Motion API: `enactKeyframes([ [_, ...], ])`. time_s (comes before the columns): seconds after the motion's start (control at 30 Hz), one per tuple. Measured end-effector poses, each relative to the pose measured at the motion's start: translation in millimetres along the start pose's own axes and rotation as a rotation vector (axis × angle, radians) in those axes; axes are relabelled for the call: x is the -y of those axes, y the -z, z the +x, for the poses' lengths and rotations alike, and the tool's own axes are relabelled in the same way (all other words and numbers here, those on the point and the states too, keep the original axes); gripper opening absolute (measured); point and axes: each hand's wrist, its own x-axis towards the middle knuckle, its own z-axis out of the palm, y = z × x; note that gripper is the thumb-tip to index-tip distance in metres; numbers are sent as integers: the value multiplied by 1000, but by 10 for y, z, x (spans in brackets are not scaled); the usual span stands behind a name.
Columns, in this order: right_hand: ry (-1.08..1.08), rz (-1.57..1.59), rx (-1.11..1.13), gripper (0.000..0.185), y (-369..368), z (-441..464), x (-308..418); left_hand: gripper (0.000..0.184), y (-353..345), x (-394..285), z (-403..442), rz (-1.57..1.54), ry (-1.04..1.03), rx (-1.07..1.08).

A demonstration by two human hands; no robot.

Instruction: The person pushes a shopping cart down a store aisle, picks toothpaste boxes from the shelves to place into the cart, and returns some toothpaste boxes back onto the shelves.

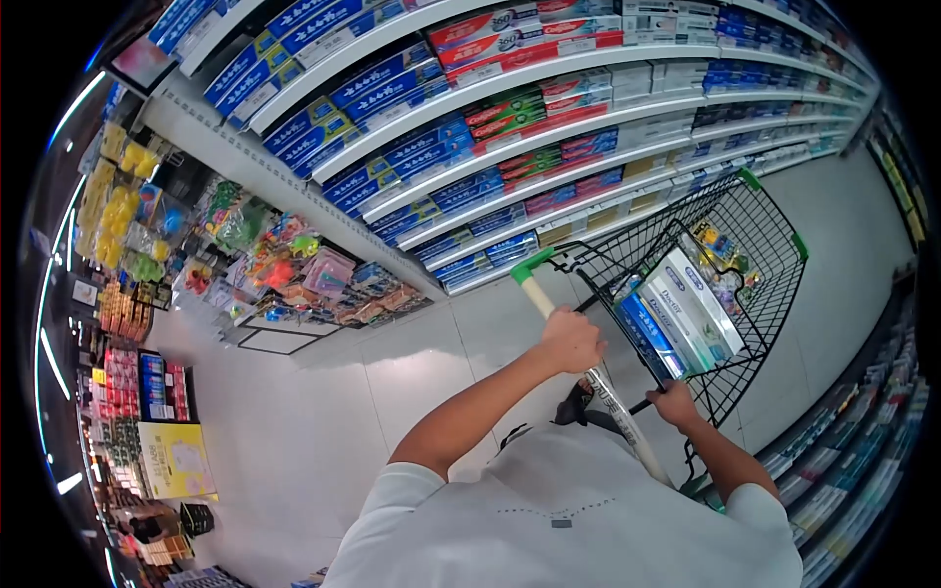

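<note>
My left hand [572,341] is wrapped round the pale handlebar [616,402] of a shopping cart. My right hand [674,404] is closed at the near edge of the cart's black wire basket [774,338], beside the boxes; what its fingers hold is hard to make out. Inside the basket lie a blue toothpaste box [647,326] and white and pale green boxes [691,304]. Farther in are colourful packages [720,245], partly behind the wires.
Shelves of toothpaste boxes [549,108] curve along the far side. Hanging toys [284,260] and a yellow sign [176,459] stand to the left. More stocked shelves [843,470] line the right. Pale tiled floor [294,421] runs between them.
</note>
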Motion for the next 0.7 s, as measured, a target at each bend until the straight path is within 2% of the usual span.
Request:
enactKeyframes([
  [0.17, -42, 56, 13, 34, 165, 131, 57, 34, 42, 38, 280, 21, -34, -15],
  [0.3, 2, -48, -30, 36, 242, 281, 33, 35, 89, 71, 490, 30, -76, -19],
  [0.5, 0, -80, -79, 36, 311, 438, 57, 38, 216, 152, 788, 27, -65, 87],
  [0.7, -13, -87, -116, 36, 403, 588, 110, 40, 378, 196, 1084, 94, -94, 280],
])
